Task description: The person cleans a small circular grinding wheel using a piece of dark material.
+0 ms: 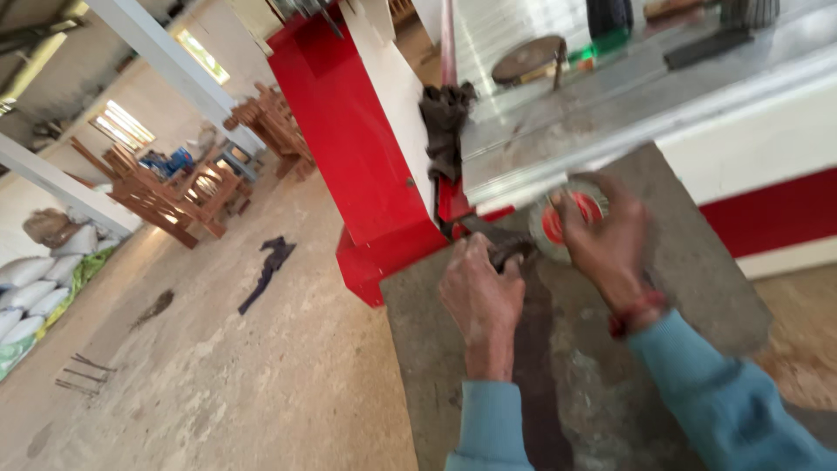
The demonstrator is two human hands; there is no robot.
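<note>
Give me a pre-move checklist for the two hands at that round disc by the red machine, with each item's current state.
1. Right hand on the round disc with the red centre: ok.
2. Left hand closed on the dark tool: ok.
3. Tool seated on the disc: cannot tell, blurred.
4. Dark rag hangs apart from both hands: ok.
5. Grey slab under the hands free of loose items: ok.
</note>
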